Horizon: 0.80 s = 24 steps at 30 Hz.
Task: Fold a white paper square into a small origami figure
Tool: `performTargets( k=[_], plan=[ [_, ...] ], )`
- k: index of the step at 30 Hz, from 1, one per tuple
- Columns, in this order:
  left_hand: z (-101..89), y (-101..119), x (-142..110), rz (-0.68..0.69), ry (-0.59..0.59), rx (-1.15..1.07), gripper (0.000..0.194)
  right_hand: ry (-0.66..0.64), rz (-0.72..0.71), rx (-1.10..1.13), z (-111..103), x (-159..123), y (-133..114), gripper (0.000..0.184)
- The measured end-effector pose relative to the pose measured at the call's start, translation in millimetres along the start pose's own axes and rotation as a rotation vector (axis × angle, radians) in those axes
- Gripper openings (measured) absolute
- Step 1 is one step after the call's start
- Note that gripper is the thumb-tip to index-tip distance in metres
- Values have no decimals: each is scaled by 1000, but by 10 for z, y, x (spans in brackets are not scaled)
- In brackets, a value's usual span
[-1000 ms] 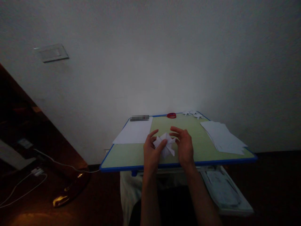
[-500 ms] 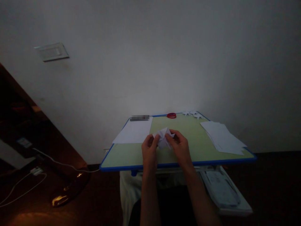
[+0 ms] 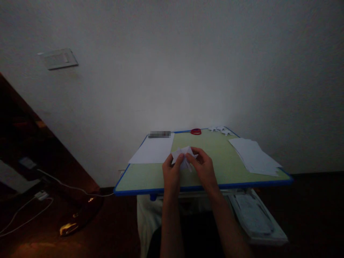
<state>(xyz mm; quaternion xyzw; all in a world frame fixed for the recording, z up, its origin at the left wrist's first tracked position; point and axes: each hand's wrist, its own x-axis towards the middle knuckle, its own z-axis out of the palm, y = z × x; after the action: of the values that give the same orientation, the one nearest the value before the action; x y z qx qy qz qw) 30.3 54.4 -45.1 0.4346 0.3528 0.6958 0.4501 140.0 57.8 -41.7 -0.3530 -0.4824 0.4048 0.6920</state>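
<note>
A small folded piece of white paper (image 3: 185, 163) with pointed flaps is held between my two hands, over the near middle of the pale green table (image 3: 145, 179). My left hand (image 3: 171, 172) pinches its left side, thumb pressed near the centre. From the right, my right hand (image 3: 202, 166) grips it, the thumb close to the other thumb and the fingers behind. Parts of the paper are covered by my fingers.
White sheets lie at the left (image 3: 153, 150) and a paper stack (image 3: 254, 157) at the right. Red-handled scissors (image 3: 196, 132) and several folded paper shapes (image 3: 225, 132) rest along the back edge, near the wall (image 3: 172, 71). An open drawer (image 3: 268, 233) sticks out below.
Both thumbs have moved closer together at the paper's centre. The paper's flaps have shifted slightly, with more of the left flap showing.
</note>
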Motion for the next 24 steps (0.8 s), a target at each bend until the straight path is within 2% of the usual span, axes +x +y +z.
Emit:
performTargets(
  k=[5,10,18,24],
  plan=[
    [-14,-19,45,23,16,-91,32,-47,31,80,9,17,63,50],
    [-2,-25,61,-24,50,-125,34,-131,57,29,-4,38,101,31],
    [-22,-40,66,-58,-15,24,43,-83,5,-14,-15,48,82,27],
    [-6,-42,60,-62,-34,6,47,-69,18,38,-10,59,100,26]
  ],
)
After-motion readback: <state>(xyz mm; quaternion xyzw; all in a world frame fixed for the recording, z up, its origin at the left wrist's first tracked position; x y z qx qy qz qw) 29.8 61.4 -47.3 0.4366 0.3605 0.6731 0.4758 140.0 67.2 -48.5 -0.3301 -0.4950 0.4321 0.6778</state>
